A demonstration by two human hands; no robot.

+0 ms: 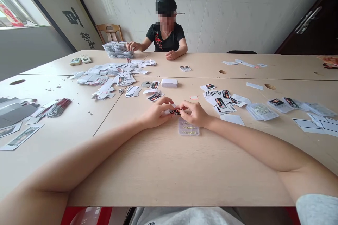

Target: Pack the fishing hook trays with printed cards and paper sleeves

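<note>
A small dark printed card [174, 111] with a white part is held between my two hands above the wooden table [169, 168]. My left hand [159, 112] pinches its left side, and my right hand [194, 113] has its fingers closed on the right side. Just below my right hand lies a clear plastic box [188, 129] with rows of small gold-coloured pieces in it; the hand hides its upper edge. Beyond my hands are a stack of white cards [169, 83] and a roll of tape [146, 84].
Across the table a person [166, 35] touches stacked clear packs [116, 50]. Piled white papers [97, 74] lie at the left. Printed cards [221, 103] and clear boxes [262, 111] spread over the right side. Grey-white packets [16, 110] lie at the far left.
</note>
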